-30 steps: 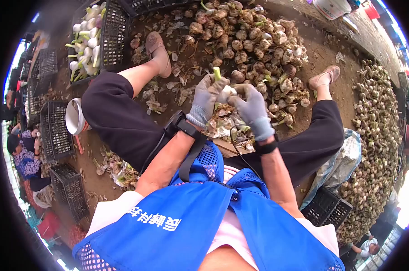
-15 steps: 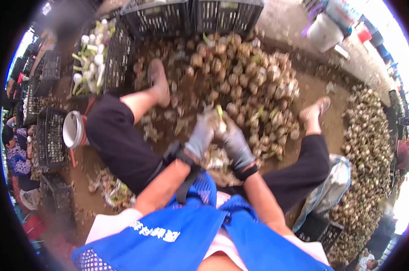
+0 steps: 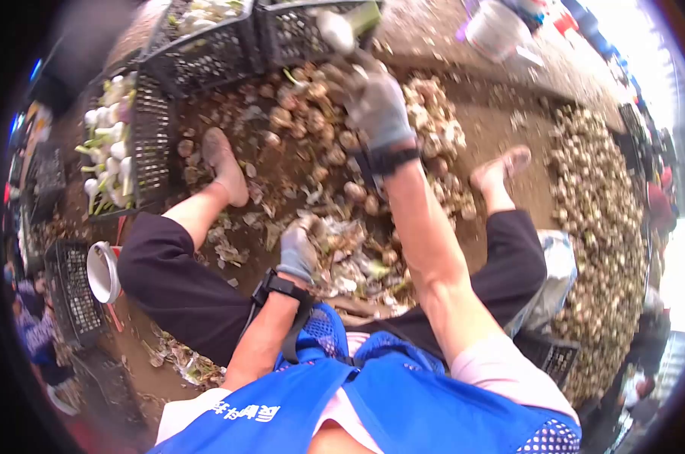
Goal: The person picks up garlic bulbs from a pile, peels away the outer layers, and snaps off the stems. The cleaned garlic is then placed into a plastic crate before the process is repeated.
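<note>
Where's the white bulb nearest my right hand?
The white bulb is at the head view's top centre, just beyond your right hand, seen against a black crate.

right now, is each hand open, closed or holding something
Left hand: curled beside the peelings; cannot tell if holding anything.
Right hand: stretched forward, garlic bulb just ahead; blur hides whether gripped.

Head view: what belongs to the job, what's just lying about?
In the job, seemingly:
left gloved hand
right gloved hand
white garlic bulb beside it
garlic heap ahead
black crate of white garlic

Likely just lying about:
papery skins
white bucket at left
pale sack
</note>
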{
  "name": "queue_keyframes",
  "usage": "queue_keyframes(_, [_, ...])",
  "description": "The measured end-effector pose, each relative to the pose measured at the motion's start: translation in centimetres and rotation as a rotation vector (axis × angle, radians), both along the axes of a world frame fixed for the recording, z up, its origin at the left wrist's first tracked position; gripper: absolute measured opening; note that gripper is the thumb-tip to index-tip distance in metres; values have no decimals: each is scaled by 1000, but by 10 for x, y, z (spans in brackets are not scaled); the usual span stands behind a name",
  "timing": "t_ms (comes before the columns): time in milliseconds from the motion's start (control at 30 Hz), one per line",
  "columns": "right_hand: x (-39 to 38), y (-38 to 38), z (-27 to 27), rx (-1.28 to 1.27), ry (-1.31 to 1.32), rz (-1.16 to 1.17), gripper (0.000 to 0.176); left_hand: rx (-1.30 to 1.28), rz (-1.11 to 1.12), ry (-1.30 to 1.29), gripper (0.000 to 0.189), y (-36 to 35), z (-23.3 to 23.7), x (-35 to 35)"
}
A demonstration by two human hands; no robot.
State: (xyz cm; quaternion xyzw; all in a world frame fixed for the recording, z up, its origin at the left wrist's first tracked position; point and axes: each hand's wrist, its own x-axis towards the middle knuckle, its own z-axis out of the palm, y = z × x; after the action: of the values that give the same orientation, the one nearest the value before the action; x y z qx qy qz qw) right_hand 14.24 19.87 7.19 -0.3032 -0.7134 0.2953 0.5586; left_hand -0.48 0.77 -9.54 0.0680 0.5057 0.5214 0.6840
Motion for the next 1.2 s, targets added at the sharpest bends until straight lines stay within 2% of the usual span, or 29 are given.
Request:
queue_keyframes(33, [-12,-11,23,-459,642,286,37,36,-18,-35,18,1,1,-3])
queue_keyframes(67, [-11,-16,33,-661,617,178,29,20,6,-57,16,0,4,-3])
queue_keyframes(100, [-16,-15,8,-579,430,95,20,9,36,-80,13,2,9,-3])
queue_keyframes(167, [-8,-44,-41,-684,-266,1,21,-26,-31,-37,20,0,22,-4])
queue_keyframes(233, [8,-84,-83,-671,-1095,-6,42,-77,-31,-20,22,-1,15,-4])
queue_keyframes(300, [51,-105,-99,-1041,-936,-137,49,-161,-11,19,24,-1,20,-3])
queue_keyframes(333, [78,-114,-112,-1126,-634,-371,49,-130,-39,23,24,-3,23,0])
queue_keyframes(367, [105,-118,-124,-1017,-791,-706,44,-141,-31,28,24,-4,22,3])
queue_keyframes(433, [152,-119,-148,-1102,-995,-1014,47,-81,-123,10,23,-3,20,12])
queue_keyframes(500, [183,-116,-193,-1133,-941,-947,54,-91,-169,-6,22,-3,23,22])
queue_keyframes(533, [179,-113,-185,-1171,-958,-941,54,-92,-206,-35,22,-5,21,24])
queue_keyframes(567, [183,-110,-198,-1060,-1001,-978,45,-94,-244,-60,22,-8,20,23])
queue_keyframes(600, [199,-108,-217,-1015,-883,-944,39,-90,-231,-93,22,-10,23,25])
queue_keyframes(633, [193,-105,-205,-969,-765,-910,33,-105,-231,-107,24,-10,24,26])
queue_keyframes(667, [186,-109,-194,-926,-697,-970,20,-159,-220,-118,22,-9,26,28])
queue_keyframes(733, [129,-129,-131,-798,-517,-878,20,-235,-228,-168,25,-7,27,34])
queue_keyframes(767, [109,-136,-133,-780,-358,-776,25,-230,-223,-162,25,-6,39,40])
queue_keyframes(800, [76,-149,-105,-832,-172,-609,30,-234,-231,-295,27,-3,60,47])
queue_keyframes(833, [49,-168,-94,-561,-322,-559,30,-235,-235,-427,30,-2,72,46])
queue_keyframes(867, [21,-185,-98,-843,30,-383,27,-39,-294,-615,33,-5,56,38])
queue_keyframes(900, [10,-194,-91,-260,-335,-402,28,115,-156,-953,32,-3,8,32])
queue_keyframes(967, [5,-208,-76,-798,170,-234,28,98,-125,-683,29,-5,54,21])
queue_keyframes(1000, [17,-204,-67,-852,269,-199,30,180,-154,-605,32,-6,70,21])
queue_keyframes(1033, [26,-201,-66,-1121,769,-154,26,257,-189,-529,35,-9,81,19])
queue_keyframes(1067, [33,-200,-67,-1187,742,-163,25,373,-278,-444,42,-7,86,16])
queue_keyframes(1100, [35,-198,-60,-1250,711,-176,24,381,-283,-447,42,-4,93,15])
queue_keyframes(1167, [30,-206,-50,-1231,601,-111,22,493,-411,-160,42,-6,104,17])
queue_keyframes(1200, [24,-205,-52,-1224,532,-169,22,529,-457,118,42,-6,106,18])
